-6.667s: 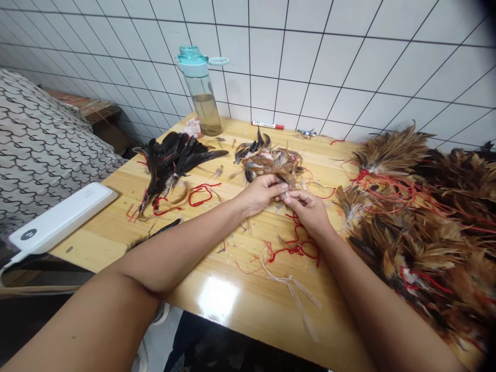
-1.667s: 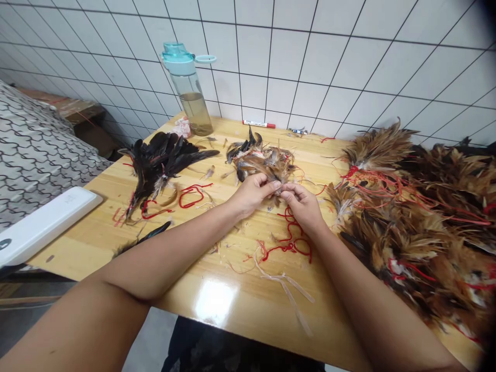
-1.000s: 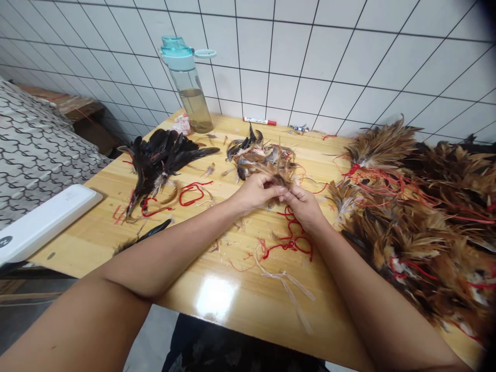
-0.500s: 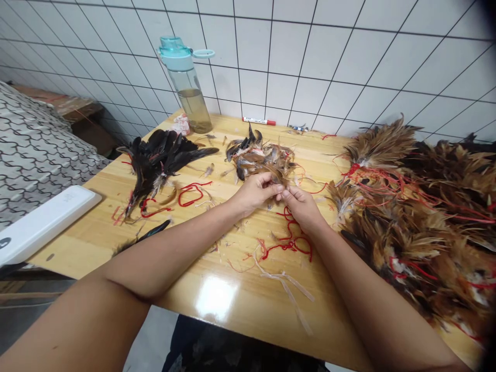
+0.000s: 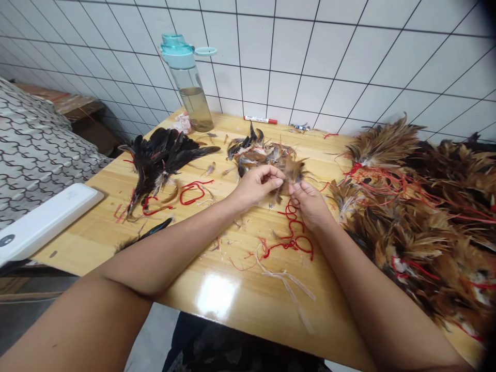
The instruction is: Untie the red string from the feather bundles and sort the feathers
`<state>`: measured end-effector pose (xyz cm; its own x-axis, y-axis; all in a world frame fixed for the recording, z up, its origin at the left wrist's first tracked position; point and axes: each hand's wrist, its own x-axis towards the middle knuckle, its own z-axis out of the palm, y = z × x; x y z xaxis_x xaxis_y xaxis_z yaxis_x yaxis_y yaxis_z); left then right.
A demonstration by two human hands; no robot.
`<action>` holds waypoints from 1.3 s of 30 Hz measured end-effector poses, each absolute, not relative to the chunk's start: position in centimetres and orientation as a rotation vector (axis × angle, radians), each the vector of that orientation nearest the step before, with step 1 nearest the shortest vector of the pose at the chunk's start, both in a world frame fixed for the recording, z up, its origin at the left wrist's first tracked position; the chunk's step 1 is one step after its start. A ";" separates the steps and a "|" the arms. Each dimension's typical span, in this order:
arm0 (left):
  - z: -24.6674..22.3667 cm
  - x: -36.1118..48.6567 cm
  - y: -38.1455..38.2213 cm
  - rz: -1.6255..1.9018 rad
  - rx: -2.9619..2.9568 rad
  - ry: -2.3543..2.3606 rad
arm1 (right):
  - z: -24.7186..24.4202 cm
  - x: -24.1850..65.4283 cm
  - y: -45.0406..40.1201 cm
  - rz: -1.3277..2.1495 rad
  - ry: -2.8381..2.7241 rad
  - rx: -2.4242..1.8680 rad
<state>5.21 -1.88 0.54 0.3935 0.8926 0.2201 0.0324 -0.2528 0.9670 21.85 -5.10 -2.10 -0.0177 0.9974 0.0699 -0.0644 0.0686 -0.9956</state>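
In the middle of the wooden table, my right hand point(image 5: 309, 202) is closed in a pinch at the lower end of some brown feathers point(image 5: 295, 168), whose tips fan upward and are slightly blurred. Just left of them, my left hand point(image 5: 260, 185) has thumb and forefinger curled together; whatever may lie between them is too small to make out. Behind my left hand lies a loose heap of mixed brown and black feathers point(image 5: 248, 155). Red string point(image 5: 291, 240) is coiled below my right hand, with pale ribbon strips point(image 5: 287, 279) nearer the front edge.
Brown feather bundles tied with red string point(image 5: 411, 227) cover the right side. Black feathers point(image 5: 163, 150) lie at left, near a water bottle point(image 5: 194, 98). A red marker point(image 5: 260, 120) rests by the tiled wall. A white device point(image 5: 50, 222) sits at the left edge.
My hands have moved apart from touching, the right one shifting slightly right with the brown feathers. The feathers now stand out above it. The view has shifted slightly.
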 end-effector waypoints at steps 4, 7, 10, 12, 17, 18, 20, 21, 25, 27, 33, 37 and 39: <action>1.3 4.2 -1.5 0.785 2.203 1.060 | -1.8 22.5 -4.7 1.286 -0.975 -1.060; 1.9 3.8 -2.0 0.393 2.475 1.149 | -1.6 22.6 -4.7 1.282 -0.891 -1.050; 2.4 4.0 -2.8 0.144 2.568 1.264 | -1.8 22.2 -4.9 1.241 -0.870 -1.067; 2.6 4.1 -3.1 0.064 2.578 1.292 | -1.9 22.0 -5.0 1.208 -0.876 -1.086; 2.1 4.1 -2.6 0.098 2.576 1.211 | -2.1 21.7 -5.2 1.150 -0.975 -1.125; 1.9 4.1 -2.4 0.179 2.551 1.168 | -2.1 21.7 -5.3 1.139 -0.995 -1.133; 1.5 4.1 -2.0 0.416 2.416 1.125 | -2.2 21.7 -5.3 1.112 -1.023 -1.152; 1.4 4.2 -1.8 0.544 2.309 1.118 | -2.2 21.7 -5.3 1.096 -1.032 -1.163; 1.0 4.8 -1.6 0.900 1.711 0.985 | -2.4 21.6 -5.2 1.022 -1.079 -1.216; 1.0 5.2 -1.7 0.972 1.434 0.888 | -2.5 21.5 -5.2 1.004 -1.097 -1.232; 0.7 5.8 -2.1 1.070 1.194 0.779 | -2.5 21.2 -5.2 1.042 -1.138 -1.246; 0.7 6.0 -2.4 1.080 1.161 0.764 | -2.9 21.2 -4.9 1.075 -1.142 -1.230; 0.5 6.2 -2.6 1.057 1.130 0.756 | -3.2 21.1 -4.7 1.089 -1.138 -1.233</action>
<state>6.17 -2.59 0.53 0.3449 0.9382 0.0297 -0.2752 0.0708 0.9588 21.14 -4.72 -3.22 0.1216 0.9917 0.0424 0.0018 0.0425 -0.9991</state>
